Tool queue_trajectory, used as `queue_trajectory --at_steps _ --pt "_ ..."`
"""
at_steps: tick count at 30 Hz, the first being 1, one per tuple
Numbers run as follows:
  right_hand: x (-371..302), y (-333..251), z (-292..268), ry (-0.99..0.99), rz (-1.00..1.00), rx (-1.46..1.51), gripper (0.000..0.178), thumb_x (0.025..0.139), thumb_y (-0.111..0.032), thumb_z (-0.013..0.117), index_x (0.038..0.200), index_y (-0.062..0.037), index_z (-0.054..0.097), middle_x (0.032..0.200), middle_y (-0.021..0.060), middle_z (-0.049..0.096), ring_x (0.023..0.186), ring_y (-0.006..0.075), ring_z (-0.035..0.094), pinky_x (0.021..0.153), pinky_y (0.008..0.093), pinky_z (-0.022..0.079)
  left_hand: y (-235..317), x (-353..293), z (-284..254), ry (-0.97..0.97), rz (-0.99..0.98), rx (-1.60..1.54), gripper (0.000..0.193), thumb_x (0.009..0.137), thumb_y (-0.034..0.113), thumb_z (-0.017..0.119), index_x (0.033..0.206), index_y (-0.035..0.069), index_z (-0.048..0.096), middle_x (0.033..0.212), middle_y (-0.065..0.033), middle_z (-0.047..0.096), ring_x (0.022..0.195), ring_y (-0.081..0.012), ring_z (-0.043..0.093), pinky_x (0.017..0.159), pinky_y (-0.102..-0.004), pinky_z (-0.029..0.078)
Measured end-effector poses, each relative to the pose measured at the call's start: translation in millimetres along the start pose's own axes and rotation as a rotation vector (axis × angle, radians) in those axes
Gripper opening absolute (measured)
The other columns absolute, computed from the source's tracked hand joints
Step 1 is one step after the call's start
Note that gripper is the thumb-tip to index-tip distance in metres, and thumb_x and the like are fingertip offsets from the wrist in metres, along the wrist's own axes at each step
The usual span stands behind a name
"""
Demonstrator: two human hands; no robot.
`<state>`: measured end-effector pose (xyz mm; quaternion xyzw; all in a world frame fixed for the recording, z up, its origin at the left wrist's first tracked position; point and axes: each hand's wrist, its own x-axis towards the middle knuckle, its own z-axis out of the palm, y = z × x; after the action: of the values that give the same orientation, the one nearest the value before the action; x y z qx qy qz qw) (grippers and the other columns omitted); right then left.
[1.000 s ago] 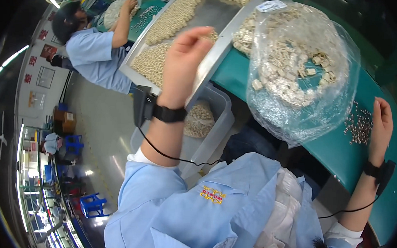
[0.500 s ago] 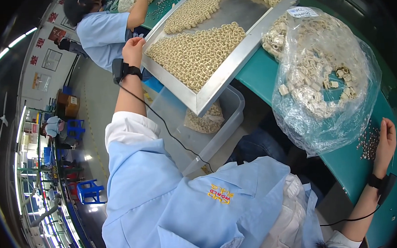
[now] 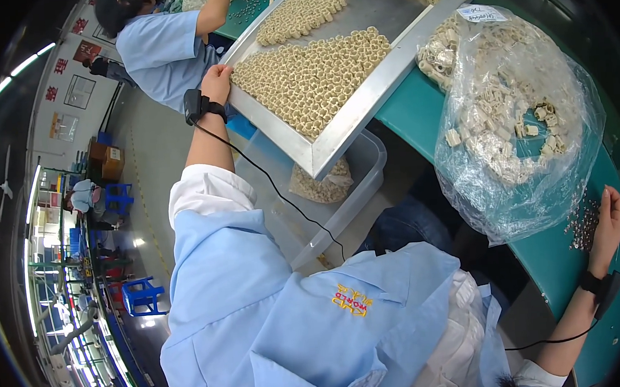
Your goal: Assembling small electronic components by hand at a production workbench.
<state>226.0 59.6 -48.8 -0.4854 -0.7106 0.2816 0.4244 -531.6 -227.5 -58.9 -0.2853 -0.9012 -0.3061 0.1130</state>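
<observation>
My left hand [image 3: 217, 83] is closed, its fingertips pressed together at the left rim of a metal-framed tray [image 3: 361, 100]. Whatever those fingers hold, if anything, is too small or hidden to make out. Rows of small cream-coloured parts [image 3: 312, 75] stand packed in the tray, leaving a bare grey patch at its far right. Out at the right, my right hand [image 3: 607, 226] is curled beside a scatter of tiny metal pieces [image 3: 582, 228], thumb and fingers brought together. I cannot see what lies between them.
A clear plastic bag [image 3: 521, 121] of cream parts rests on the green table [image 3: 409, 118]. Below the tray's near corner stands a clear plastic bin [image 3: 374, 171] with a bagged load [image 3: 321, 182]. Another person [image 3: 163, 49] works at the far left. Cables hang from both wrists.
My left hand has shifted slightly right and down, closer against the tray's rim. The whole view has moved a little; my right hand stays beside the metal pieces.
</observation>
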Motion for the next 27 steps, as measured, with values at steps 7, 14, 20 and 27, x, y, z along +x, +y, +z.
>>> queue_trajectory --at_steps 7,14,20,27 --pt "-1.8 -5.5 -0.5 -0.007 -0.07 -0.006 0.022 0.09 -0.018 0.049 0.102 -0.0003 0.055 0.097 0.0001 0.054 0.091 0.0069 0.047 0.083 0.0191 0.035 25.6 -9.9 -8.4 0.176 0.105 -0.06 0.022 0.081 0.025 0.057 0.09 0.004 0.06 0.083 -0.0142 0.062 0.079 -0.0271 0.06 0.071 -0.0335 0.045" --pt "-1.2 -8.8 5.1 0.007 -0.073 0.062 0.02 0.089 -0.016 0.052 0.1 0.0003 0.056 0.095 0.0009 0.056 0.089 0.0074 0.049 0.082 0.0192 0.036 222.6 -98.9 -20.9 -0.174 0.479 -0.653 0.015 0.085 0.015 0.056 0.091 0.003 0.06 0.082 -0.0023 0.061 0.078 -0.0115 0.055 0.068 -0.0255 0.043" --pt "-4.4 -24.2 7.6 0.036 -0.034 0.013 0.019 0.088 -0.016 0.053 0.098 -0.0004 0.057 0.091 -0.0008 0.056 0.086 0.0054 0.048 0.078 0.0173 0.037 356.7 -199.4 5.0 -0.475 1.301 -0.481 0.014 0.078 0.015 0.058 0.086 0.003 0.059 0.088 -0.0111 0.059 0.084 -0.03 0.055 0.074 -0.0365 0.044" --pt "-1.4 -19.1 8.0 0.044 -0.044 0.09 0.019 0.087 -0.017 0.055 0.096 -0.0002 0.057 0.085 -0.0029 0.055 0.079 0.0038 0.048 0.073 0.0162 0.037 422.9 -238.5 64.6 -0.551 1.327 -0.164 0.018 0.078 0.015 0.057 0.092 0.005 0.058 0.088 -0.0122 0.059 0.087 -0.0309 0.055 0.075 -0.0395 0.044"
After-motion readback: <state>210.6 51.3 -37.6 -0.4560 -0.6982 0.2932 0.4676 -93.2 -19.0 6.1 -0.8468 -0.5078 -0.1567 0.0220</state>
